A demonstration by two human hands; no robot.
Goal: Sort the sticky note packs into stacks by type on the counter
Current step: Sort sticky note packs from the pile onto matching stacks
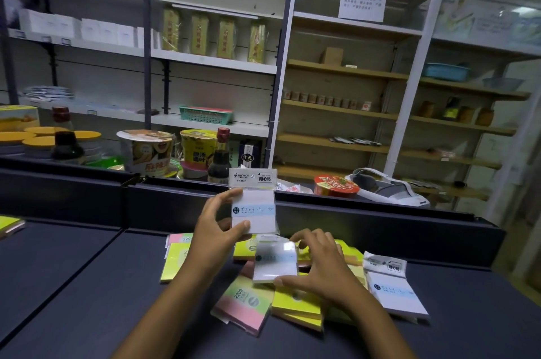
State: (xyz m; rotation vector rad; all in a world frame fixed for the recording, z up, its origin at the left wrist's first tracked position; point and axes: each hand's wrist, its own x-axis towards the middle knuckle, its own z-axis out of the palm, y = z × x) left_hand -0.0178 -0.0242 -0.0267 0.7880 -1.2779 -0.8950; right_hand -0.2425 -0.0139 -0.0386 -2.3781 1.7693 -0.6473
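My left hand point(215, 230) grips a white sticky note pack point(254, 203) with a pale blue band, held upright above the counter. My right hand point(317, 263) pinches a second white pack point(275, 262), thumb at its near edge and fingers at its far edge, just over the pile. Below lies a jumble of packs: yellow-green ones point(295, 304), a pink-and-green one marked 2209 point(243, 304), and another yellow-green pack point(174, 263) at the left. A third white pack point(395, 291) lies apart on the right.
The dark counter point(73, 285) has a raised back ledge point(380, 224). Behind it stand noodle cups point(149, 151), soy sauce bottles point(219, 159), a red bowl point(336, 184) and a scanner point(386, 186). One more pack point(10, 225) lies at the far left edge.
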